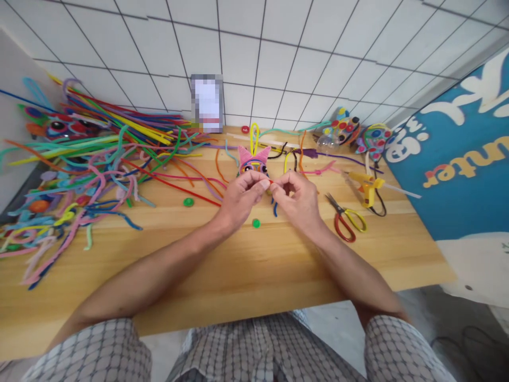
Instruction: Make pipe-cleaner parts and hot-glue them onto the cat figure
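Note:
Over the middle of the table, my left hand (243, 199) and my right hand (298, 204) meet at the fingertips. Between them shows a small red piece (271, 182), pinched from both sides; most of it is hidden by the fingers, so its kind is unclear. Just behind my hands sits a pipe-cleaner figure (254, 157) with pink pointed ears, eyes and a yellow loop on top. Its lower part is covered by my hands. A short blue pipe cleaner (275, 208) lies beneath my right fingers. Nearer to me is a green button-like piece (256, 223).
Scissors (345, 220) and a yellow glue gun (369, 188) lie at the right. Pipe cleaners (131, 124) are heaped at the left, near another green piece (188, 202). A phone (207, 103) leans on the tiled wall. Two dotted figures (342, 130) stand back right.

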The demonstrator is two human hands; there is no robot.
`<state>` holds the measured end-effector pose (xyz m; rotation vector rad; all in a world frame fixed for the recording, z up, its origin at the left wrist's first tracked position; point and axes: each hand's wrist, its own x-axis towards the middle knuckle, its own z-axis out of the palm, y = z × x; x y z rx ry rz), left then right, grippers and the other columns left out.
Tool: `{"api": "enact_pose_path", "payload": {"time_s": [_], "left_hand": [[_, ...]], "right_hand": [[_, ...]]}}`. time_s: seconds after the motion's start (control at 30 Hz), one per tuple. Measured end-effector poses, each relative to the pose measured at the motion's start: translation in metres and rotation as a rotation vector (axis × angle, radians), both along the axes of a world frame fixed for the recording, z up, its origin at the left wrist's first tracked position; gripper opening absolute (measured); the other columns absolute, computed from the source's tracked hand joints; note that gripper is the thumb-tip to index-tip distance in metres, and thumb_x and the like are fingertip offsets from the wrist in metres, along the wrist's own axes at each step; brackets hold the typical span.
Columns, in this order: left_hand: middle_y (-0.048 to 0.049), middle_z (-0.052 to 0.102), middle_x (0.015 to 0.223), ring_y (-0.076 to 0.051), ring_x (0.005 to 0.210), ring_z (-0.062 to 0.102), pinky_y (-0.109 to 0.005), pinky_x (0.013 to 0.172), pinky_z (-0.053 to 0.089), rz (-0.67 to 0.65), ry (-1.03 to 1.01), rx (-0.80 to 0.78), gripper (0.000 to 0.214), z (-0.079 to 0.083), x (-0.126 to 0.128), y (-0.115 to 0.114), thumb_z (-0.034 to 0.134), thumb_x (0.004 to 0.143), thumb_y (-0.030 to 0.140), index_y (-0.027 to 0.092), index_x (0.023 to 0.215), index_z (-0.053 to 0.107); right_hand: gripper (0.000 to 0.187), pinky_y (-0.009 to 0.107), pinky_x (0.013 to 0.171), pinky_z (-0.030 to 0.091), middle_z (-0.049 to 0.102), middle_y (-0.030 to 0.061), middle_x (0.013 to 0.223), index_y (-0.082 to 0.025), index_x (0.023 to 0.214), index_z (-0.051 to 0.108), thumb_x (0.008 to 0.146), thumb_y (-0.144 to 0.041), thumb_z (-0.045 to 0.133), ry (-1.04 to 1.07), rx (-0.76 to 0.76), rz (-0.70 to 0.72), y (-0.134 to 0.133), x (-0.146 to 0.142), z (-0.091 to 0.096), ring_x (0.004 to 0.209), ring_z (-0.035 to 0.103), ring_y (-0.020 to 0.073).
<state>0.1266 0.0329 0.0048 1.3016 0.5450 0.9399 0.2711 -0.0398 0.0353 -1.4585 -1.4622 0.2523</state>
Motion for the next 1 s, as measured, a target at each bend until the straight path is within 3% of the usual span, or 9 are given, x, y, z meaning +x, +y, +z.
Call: {"api": "enact_pose_path", "payload": {"time_s": [0.1,0.27,0.37,0.47,0.63,0.7,0.9,1.0], "left_hand": [[0.0045,0.054,0.066,-0.01,0.055,0.042,-0.025,0.053,0.034,-0.028,-0.003,-0.008,0.021,-0.003,0.001,0.002,0.071,0.091,0.04,0.02,0.088,0.065],[-0.0002,0.069,0.079,-0.013,0.07,0.055,-0.028,0.067,0.042,-0.054,0.24,0.452,0.008,0.009,-0.01,0.019,0.068,0.091,0.025,0.019,0.087,0.072],[0.0001,0.068,0.079,-0.013,0.071,0.055,-0.029,0.07,0.043,-0.022,0.26,0.524,0.009,0.011,-0.013,0.022,0.065,0.093,0.022,0.019,0.086,0.071],[0.0008,0.064,0.076,-0.013,0.067,0.053,-0.028,0.066,0.042,0.018,0.171,0.388,0.011,0.007,-0.009,0.015,0.067,0.093,0.029,0.02,0.087,0.069],[0.004,0.054,0.067,-0.01,0.054,0.041,-0.025,0.053,0.035,0.01,-0.014,-0.049,0.025,-0.003,0.0,0.0,0.076,0.089,0.045,0.022,0.088,0.067],[0.0039,0.055,0.066,-0.01,0.054,0.041,-0.025,0.052,0.036,-0.02,-0.006,-0.07,0.025,-0.003,0.001,0.0,0.076,0.089,0.045,0.021,0.088,0.067],[-0.0028,0.074,0.086,-0.016,0.078,0.063,-0.03,0.077,0.05,0.014,0.242,0.477,0.007,0.011,-0.009,0.015,0.068,0.091,0.023,0.021,0.088,0.074],[-0.0021,0.073,0.085,-0.017,0.078,0.063,-0.031,0.078,0.049,0.075,0.272,0.546,0.008,0.013,-0.011,0.015,0.066,0.092,0.021,0.021,0.087,0.072]], "right_hand": [[0.013,0.027,0.056,0.038,0.058,-0.0043,0.063,-0.023,0.074,0.059,0.086,-0.022,0.061,-0.04,0.016,-0.007,0.002,0.002,-0.004,0.056,0.048,0.0119],[0.012,0.03,0.062,0.037,0.062,-0.0008,0.07,-0.022,0.074,0.058,0.083,-0.016,0.06,-0.412,-0.007,-0.039,0.001,0.011,-0.001,0.063,0.052,0.0142],[0.012,0.031,0.064,0.039,0.065,0.0011,0.076,-0.023,0.078,0.06,0.089,-0.017,0.059,-0.478,-0.043,-0.044,-0.001,0.011,0.003,0.068,0.055,0.0157],[0.011,0.031,0.066,0.043,0.066,0.0006,0.076,-0.023,0.082,0.061,0.092,-0.021,0.061,-0.35,-0.02,-0.029,-0.003,0.006,0.004,0.068,0.058,0.0155],[0.014,0.031,0.064,0.043,0.063,-0.0018,0.071,-0.024,0.079,0.059,0.093,-0.023,0.062,-0.176,0.006,-0.033,-0.002,0.0,0.0,0.063,0.054,0.0143],[0.014,0.031,0.063,0.042,0.062,-0.0018,0.071,-0.024,0.078,0.057,0.091,-0.02,0.06,-0.203,0.016,-0.031,-0.001,0.002,-0.001,0.064,0.054,0.0143],[0.014,0.033,0.064,0.037,0.066,0.003,0.077,-0.024,0.077,0.057,0.089,-0.016,0.058,-0.535,-0.024,-0.063,-0.002,0.01,0.002,0.068,0.053,0.0175],[0.014,0.034,0.066,0.039,0.067,0.0043,0.079,-0.023,0.08,0.06,0.093,-0.018,0.057,-0.56,-0.008,-0.069,-0.003,0.008,0.003,0.07,0.055,0.0184]]}}
